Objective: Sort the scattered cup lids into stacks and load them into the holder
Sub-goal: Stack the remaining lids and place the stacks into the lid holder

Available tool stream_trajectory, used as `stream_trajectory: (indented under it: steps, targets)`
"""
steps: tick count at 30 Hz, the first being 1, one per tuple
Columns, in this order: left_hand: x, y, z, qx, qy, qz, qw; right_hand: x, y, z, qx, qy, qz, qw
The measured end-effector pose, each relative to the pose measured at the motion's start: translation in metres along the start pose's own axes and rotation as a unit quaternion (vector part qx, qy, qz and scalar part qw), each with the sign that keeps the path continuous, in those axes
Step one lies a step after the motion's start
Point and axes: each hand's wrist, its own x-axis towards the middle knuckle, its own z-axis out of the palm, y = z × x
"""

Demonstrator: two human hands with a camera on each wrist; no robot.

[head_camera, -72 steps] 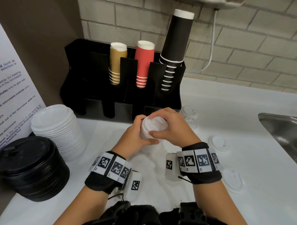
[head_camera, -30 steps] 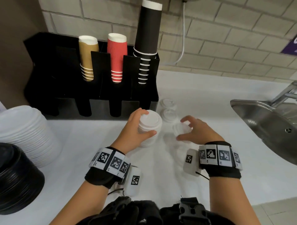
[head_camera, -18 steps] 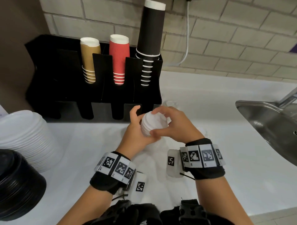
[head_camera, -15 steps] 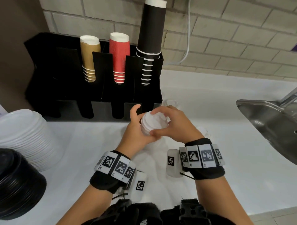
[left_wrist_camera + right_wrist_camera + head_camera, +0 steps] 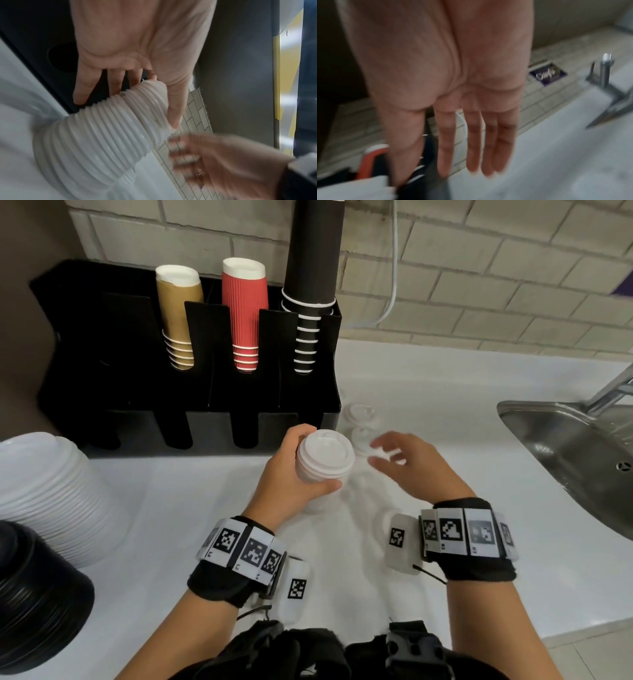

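- The left hand (image 5: 291, 474) is clamped round a stack of white lids (image 5: 323, 458), thumb on the near side and fingers curled behind it; the stack's lower part is hidden by the palm in the head view.
- In the left wrist view the same stack (image 5: 106, 135) shows as a long ribbed column under the thumb; how many lids it holds cannot be counted.
- The right hand (image 5: 411, 470) hovers just to the right of the stack, fingers spread apart and straight, holding nothing; it is blurred in every view.
- Just beyond the right hand's fingertips, two loose lids (image 5: 361, 422) lie on the white table (image 5: 445, 392), pale against it and hard to make out.
- The black holder (image 5: 144, 392) stands just beyond the left hand, with tan, red and black cup stacks in its slots; the black stack is cut off at the top edge.
- Far to the left of the left hand, a white lid pile (image 5: 44, 487) and a black lid pile (image 5: 34, 597) are both cut off by the frame.
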Motion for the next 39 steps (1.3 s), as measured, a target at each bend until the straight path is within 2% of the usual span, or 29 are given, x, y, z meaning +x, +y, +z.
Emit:
stream_trajectory:
  steps: [2, 4, 12, 17, 20, 23, 27, 31, 39]
  targets:
    - [0.001, -0.001, 0.001, 0.002, -0.002, 0.001, 1.0, -0.007, 0.02, -0.005, -0.099, -0.098, 0.104, 0.985]
    - [0.001, -0.001, 0.001, 0.001, -0.002, 0.0, 1.0, -0.015, 0.032, -0.005, -0.133, -0.165, 0.169, 0.963]
    - [0.003, -0.001, 0.003, 0.006, 0.009, 0.009, 1.0, -0.025, 0.036, 0.011, -0.147, -0.226, 0.199, 0.942]
    - [0.004, -0.002, 0.004, 0.009, 0.004, 0.013, 1.0, -0.025, 0.033, 0.015, -0.155, -0.189, 0.18, 0.953]
    - [0.005, -0.004, 0.005, 0.01, 0.002, 0.016, 1.0, -0.023, 0.029, 0.008, -0.1, -0.14, 0.153, 0.973]
    - [0.005, -0.005, 0.005, 0.012, 0.002, 0.019, 1.0, -0.019, 0.017, 0.0, 0.023, -0.049, 0.072, 0.996]
    - [0.005, -0.003, 0.006, 0.003, 0.007, 0.016, 1.0, -0.014, -0.011, 0.002, 0.162, 0.048, -0.042, 0.985]
    - [0.004, 0.002, 0.007, -0.022, 0.003, 0.009, 1.0, -0.007, -0.037, 0.019, 0.164, 0.052, -0.093, 0.981]
    - [0.003, 0.01, 0.008, -0.023, 0.005, -0.013, 1.0, 0.001, -0.05, 0.032, 0.081, 0.037, -0.112, 0.99]
